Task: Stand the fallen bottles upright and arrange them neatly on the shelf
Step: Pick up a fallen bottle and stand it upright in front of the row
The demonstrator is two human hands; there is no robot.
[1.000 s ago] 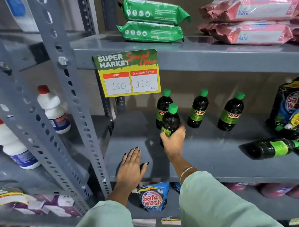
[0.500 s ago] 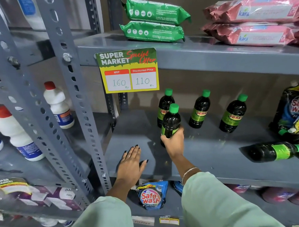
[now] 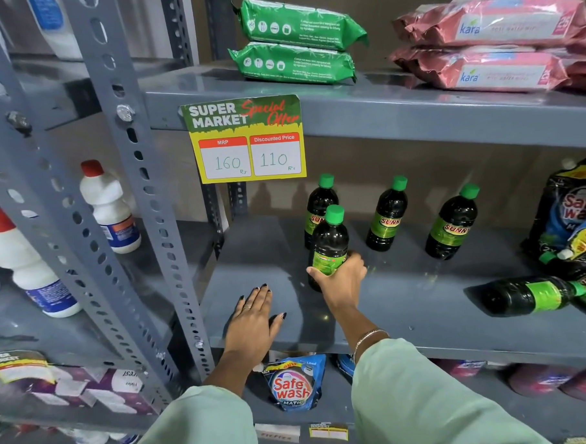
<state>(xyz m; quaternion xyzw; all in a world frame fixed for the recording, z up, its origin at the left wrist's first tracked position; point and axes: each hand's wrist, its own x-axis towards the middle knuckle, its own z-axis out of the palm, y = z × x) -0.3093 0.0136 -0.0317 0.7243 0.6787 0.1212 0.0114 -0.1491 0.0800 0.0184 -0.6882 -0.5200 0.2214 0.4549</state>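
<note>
Just right hand (image 3: 340, 280) wrapped round upright bottle (image 3: 329, 243) directly before another bottle (image 3: 317, 204), left hand (image 3: 252, 324) flat, spread on shelf (image 3: 406, 317), fallen bottle (image 3: 530, 295) far right.

The single head-worn wide-angle camera looks forward and down from close range at the grey shelf (image 3: 406, 304) filling mid-frame, both sleeves entering from the bottom edge, the upper shelf (image 3: 414, 115) crossing the frame's top.
</note>
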